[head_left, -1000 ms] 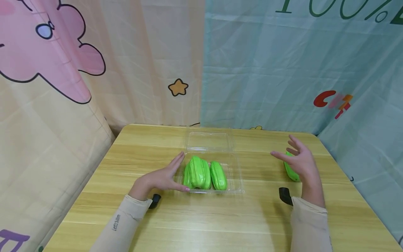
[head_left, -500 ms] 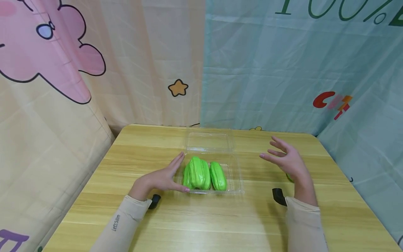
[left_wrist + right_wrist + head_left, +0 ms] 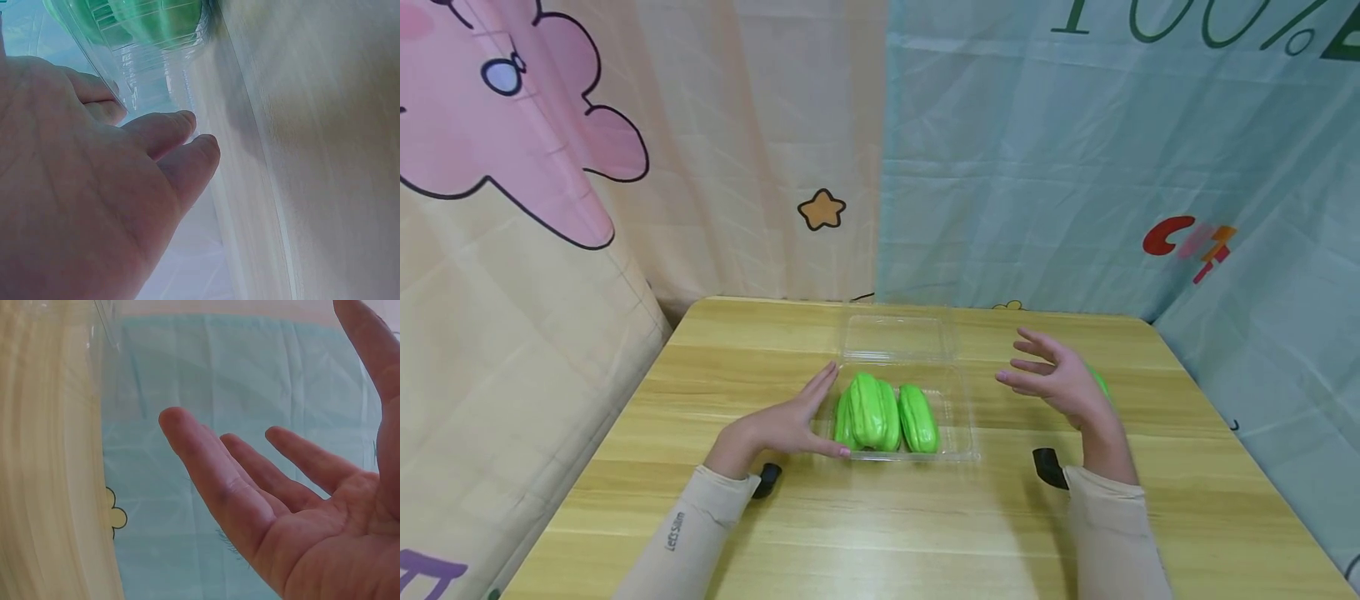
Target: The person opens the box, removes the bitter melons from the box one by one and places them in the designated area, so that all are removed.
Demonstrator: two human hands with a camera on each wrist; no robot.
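Okay, left hand [image 3: 778,423] spread at the box's [image 3: 953,427] left side; right hand [image 3: 1063,383] spread, holding nothing, right of box. Fruits [image 3: 868,410] inside box, one apparently stacked; loose fruit [image 3: 1101,382] farther right of box. I reckon a left-hand push could skid the box, toppling the stack.
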